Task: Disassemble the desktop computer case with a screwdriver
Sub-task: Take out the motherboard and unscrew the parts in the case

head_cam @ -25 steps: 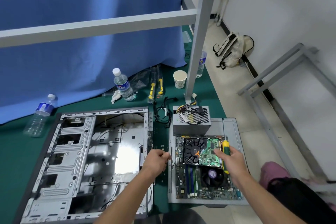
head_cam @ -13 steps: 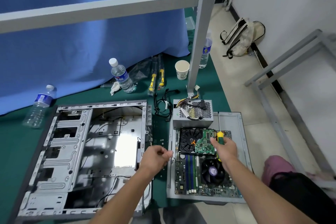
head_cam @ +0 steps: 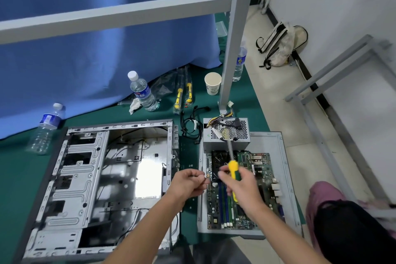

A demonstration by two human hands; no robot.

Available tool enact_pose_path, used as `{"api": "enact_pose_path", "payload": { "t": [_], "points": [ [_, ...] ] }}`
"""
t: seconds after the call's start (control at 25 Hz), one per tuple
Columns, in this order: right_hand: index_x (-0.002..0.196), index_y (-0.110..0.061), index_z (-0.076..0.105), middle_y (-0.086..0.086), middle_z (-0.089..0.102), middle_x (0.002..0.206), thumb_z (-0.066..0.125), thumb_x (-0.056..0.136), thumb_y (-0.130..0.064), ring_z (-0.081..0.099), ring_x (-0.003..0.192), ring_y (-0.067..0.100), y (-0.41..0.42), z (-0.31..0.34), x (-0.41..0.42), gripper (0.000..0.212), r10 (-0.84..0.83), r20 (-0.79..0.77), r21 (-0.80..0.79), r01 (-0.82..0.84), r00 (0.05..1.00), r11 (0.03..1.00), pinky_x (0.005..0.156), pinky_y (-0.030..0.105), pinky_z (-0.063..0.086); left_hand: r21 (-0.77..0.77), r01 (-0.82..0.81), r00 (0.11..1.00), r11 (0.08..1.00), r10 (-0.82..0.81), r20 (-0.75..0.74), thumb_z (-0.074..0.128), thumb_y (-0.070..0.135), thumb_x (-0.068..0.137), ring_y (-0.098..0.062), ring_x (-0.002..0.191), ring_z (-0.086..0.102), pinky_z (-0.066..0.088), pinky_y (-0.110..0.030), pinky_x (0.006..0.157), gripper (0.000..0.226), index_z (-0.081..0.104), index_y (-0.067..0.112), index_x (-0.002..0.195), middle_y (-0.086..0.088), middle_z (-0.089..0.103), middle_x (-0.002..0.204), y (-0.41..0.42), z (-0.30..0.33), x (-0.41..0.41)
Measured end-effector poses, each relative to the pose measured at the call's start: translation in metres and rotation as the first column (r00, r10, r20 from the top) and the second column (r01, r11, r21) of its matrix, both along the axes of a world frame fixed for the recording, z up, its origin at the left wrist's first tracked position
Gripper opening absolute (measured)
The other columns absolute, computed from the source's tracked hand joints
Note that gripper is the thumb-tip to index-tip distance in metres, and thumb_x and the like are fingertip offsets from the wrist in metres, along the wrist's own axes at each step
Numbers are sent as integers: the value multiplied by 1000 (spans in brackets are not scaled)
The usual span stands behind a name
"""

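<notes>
Yellow and green plastic marks the handle of the screwdriver (head_cam: pixel 232 174), which the right hand (head_cam: pixel 242 186) grips with curled fingers, its steel shaft pointing up and away toward the perforated grey metal power supply box (head_cam: pixel 226 135). The left hand (head_cam: pixel 188 182) hovers just beside it, fingers curled and tips pinched together; whether a screw sits between them is too small to tell. Both hands hang above the near left part of the green circuit motherboard (head_cam: pixel 246 188), which lies on a flat grey steel side panel (head_cam: pixel 280 167) with a black-fanned card at its far end.

To the left of the hands, close to the left wrist, lies the open silver steel computer case (head_cam: pixel 96 178), on its side on the green mat (head_cam: pixel 15 178). Its interior looks stripped: bare drive cage, bare mounting tray, a few loose wires. Judging by this, the work is well along, with side panel, power supply and motherboard already out of the shell. What seems left is smaller: the drive cage, the remaining wiring, perhaps parts on the board itself.

Farther off stand two clear plastic water bottles (head_cam: pixel 142 92), a white paper cup (head_cam: pixel 212 83) and two packaged yellow-handled tools (head_cam: pixel 183 94) near the blue curtain (head_cam: pixel 96 49).
</notes>
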State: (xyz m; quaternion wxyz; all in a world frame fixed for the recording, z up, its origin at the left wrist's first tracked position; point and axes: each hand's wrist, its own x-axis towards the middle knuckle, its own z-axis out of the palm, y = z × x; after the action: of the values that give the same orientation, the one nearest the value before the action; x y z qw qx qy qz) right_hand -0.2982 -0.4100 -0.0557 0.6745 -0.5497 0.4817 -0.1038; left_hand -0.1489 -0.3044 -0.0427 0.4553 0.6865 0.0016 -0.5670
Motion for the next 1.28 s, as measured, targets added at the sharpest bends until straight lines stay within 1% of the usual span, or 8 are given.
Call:
{"api": "enact_pose_path", "payload": {
  "t": [0.12, 0.32, 0.68, 0.76, 0.88, 0.96, 1.08, 1.28],
  "points": [
    [89, -19, 73, -1, 63, 62, 78, 80, -24, 56, 53, 12, 18, 6, 17, 11, 176, 6, 25, -176, 984, 984, 51, 26, 49, -55, 36, 999, 998, -37, -14, 57, 3, 97, -14, 76, 71, 59, -29, 72, 12, 64, 0, 106, -4, 76, 84, 3, 3, 2],
    [87, -21, 71, 3, 65, 66, 76, 83, -24, 54, 53, 12, 22, 4, 30, 7, 175, -29, 6, -175, 984, 985, 51, 28, 50, -64, 132, 990, 989, -128, 64, 54, 1, 98, -12, 71, 69, 57, -25, 69, 14, 67, 3, 96, -9, 72, 77, 9, 14, 10],
    [85, -26, 64, -4, 56, 60, 64, 90, -26, 50, 55, 16, 28, -9, 43, 5, 306, -117, -149, -322, 945, 935, 56, 42, 49, 57, 352, 920, 934, -356, 164, 46, 4, 102, -15, 88, 69, 57, -19, 72, 17, 63, 5, 104, -11, 72, 104, 11, 29, 27],
    [85, -22, 63, -4, 55, 60, 62, 91, -24, 51, 56, 15, 32, -15, 42, 6, 229, -108, -122, -241, 968, 963, 59, 44, 51, 99, 358, 869, 928, -370, 328, 45, 7, 102, -10, 79, 69, 55, -17, 65, 18, 61, 14, 100, -4, 73, 103, 14, 29, 30],
    [83, -12, 63, 0, 57, 63, 64, 89, -20, 52, 56, 15, 47, -32, 32, 10, 205, -187, -75, -222, 961, 972, 60, 44, 52, 205, 219, 629, 954, -299, 718, 49, 12, 100, -1, 66, 62, 45, -13, 55, 16, 58, 25, 101, 9, 70, 96, 38, 21, 35],
    [83, -14, 67, -2, 65, 70, 68, 87, -15, 58, 61, 14, 62, -47, 25, 3, 216, -254, -44, -234, 943, 971, 64, 37, 55, 234, 197, 508, 952, -303, 806, 53, 20, 99, -2, 84, 59, 47, -17, 73, 15, 57, 24, 112, 9, 60, 106, 60, 11, 36],
    [82, -16, 70, -2, 69, 75, 73, 83, -11, 63, 65, 12, 82, -70, 23, 7, 197, -348, -58, -230, 917, 971, 56, 13, 46, 251, 319, 484, 914, -385, 785, 54, 37, 98, -8, 105, 52, 44, -24, 91, 42, 45, 23, 137, 11, 40, 121, 86, -7, 31],
    [78, -15, 67, 0, 65, 68, 75, 83, -22, 61, 65, 19, 105, -92, 39, 12, 156, -504, -148, -264, 849, 953, 59, 26, 48, 212, 386, 524, 898, -403, 750, 52, 43, 98, -15, 117, 49, 42, -31, 99, 53, 36, 24, 145, 3, 46, 131, 94, -18, 39]
  ]
}}
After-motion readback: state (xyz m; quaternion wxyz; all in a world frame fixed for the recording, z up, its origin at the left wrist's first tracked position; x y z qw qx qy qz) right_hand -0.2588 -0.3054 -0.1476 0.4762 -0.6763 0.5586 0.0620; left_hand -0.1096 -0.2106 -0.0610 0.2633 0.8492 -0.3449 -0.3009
